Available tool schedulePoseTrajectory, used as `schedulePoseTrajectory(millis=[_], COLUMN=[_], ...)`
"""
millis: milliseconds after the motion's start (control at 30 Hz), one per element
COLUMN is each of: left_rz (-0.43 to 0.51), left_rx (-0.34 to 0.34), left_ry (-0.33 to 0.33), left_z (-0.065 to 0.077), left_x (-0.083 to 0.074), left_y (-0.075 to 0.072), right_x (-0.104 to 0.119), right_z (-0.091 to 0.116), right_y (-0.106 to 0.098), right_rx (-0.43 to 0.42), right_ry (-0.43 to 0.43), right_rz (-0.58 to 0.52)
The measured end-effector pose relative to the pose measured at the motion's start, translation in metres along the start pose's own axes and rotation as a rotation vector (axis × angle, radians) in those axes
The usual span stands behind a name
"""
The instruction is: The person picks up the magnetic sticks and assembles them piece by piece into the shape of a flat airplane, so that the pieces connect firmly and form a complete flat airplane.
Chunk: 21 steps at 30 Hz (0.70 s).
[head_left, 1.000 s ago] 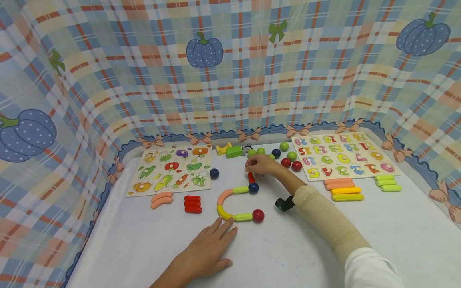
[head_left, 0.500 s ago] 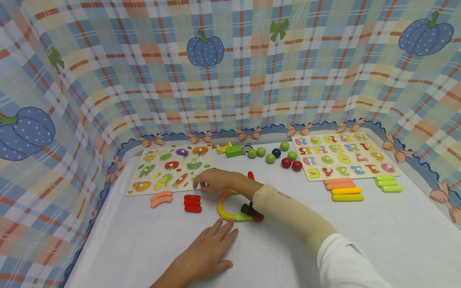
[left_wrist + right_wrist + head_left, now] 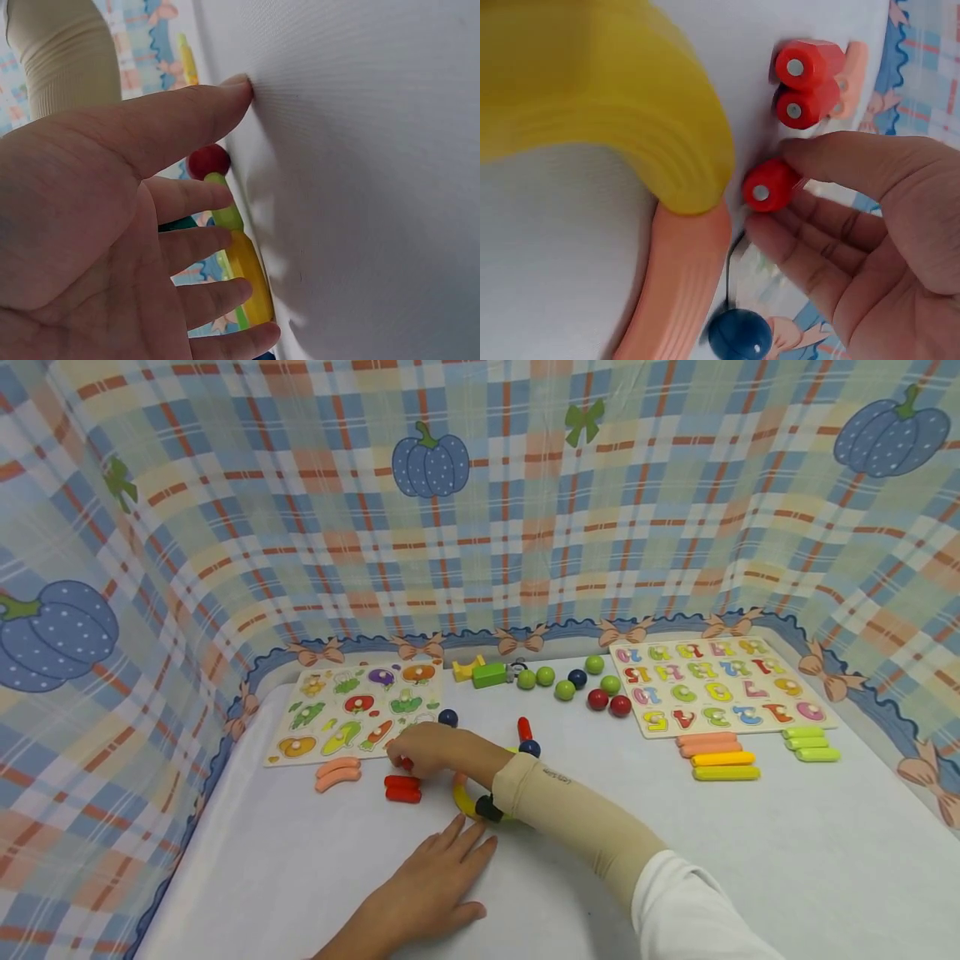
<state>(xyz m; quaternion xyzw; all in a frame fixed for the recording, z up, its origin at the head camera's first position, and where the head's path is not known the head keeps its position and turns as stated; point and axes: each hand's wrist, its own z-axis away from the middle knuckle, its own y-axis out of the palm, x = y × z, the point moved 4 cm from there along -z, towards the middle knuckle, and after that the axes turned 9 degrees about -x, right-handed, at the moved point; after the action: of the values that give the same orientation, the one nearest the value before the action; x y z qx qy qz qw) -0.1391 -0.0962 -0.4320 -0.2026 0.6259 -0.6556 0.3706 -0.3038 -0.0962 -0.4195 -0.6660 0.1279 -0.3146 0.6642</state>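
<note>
White tabletop, right hand pinching short red rod with silvery end disc, left hand, fingers spread

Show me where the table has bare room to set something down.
Free: left of the left hand, nearer than the red sticks; right of the tan sleeve, nearer than the yellow sticks. Crowded: around the right hand, between the vegetable board and yellow curved piece.

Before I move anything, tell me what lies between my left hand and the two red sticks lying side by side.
Only bare white cloth lies between your left hand and the two red sticks; the head view shows it.
</note>
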Motion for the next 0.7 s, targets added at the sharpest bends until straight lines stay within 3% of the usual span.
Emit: schedulePoseTrajectory(millis=[200, 300, 400, 567, 700], left_rz=[0.01, 0.01, 0.006, 0.01, 0.006], left_rx=[-0.003, 0.004, 0.011, 0.026, 0.029], left_ry=[0.005, -0.003, -0.012, -0.03, -0.031], left_z=[0.0, -0.001, -0.002, -0.003, -0.004], left_x=[0.0, 0.0, 0.001, 0.0, -0.003], left_y=[-0.001, 0.0, 0.0, 0.002, 0.002], right_x=[-0.018, -0.029, -0.044, -0.072, -0.086], right_z=[0.026, 0.052, 0.083, 0.145, 0.191], right_y=[-0.013, -0.027, -0.037, -0.035, -0.022], right_rx=[-0.112, -0.236, -0.395, -0.605, -0.576], right_ry=[0.023, -0.002, 0.028, 0.169, 0.313], right_rz=[-0.124, -0.22, -0.361, -0.671, -0.92])
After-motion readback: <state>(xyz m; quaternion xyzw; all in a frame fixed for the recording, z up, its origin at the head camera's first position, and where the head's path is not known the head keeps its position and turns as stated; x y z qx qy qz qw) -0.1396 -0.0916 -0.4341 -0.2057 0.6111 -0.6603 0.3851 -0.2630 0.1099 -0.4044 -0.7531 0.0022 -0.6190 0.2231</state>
